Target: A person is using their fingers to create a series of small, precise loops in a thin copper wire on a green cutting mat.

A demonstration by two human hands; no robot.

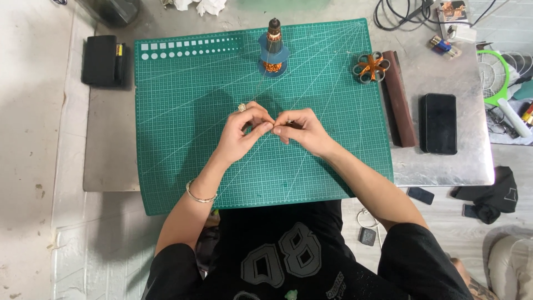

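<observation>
Nearest the person, above the lap, both hands meet over the middle of the green cutting mat point(183, 166). The left hand point(240, 135) and the right hand point(302, 130) press their fingertips together, pinching something very small between them, probably a fine wire; it is too thin to make out for certain. Holding it close in front of the body, clear of the mat, likely gives both thumbs room to work it. The left hand wears a ring, and a bracelet sits on that wrist.

Farther out, at the mat's far edge, a blue stand wound with copper wire point(273, 51) stands upright, straight ahead of the hands, so a strand could feed toward them. At the mat's far right corner lies a small flower-shaped piece with copper wire point(371, 66), touching a long brown block point(400, 100) just off the mat. Right of that, a black phone point(438, 123) lies flat. Left of the mat sits a black case point(100, 60).
</observation>
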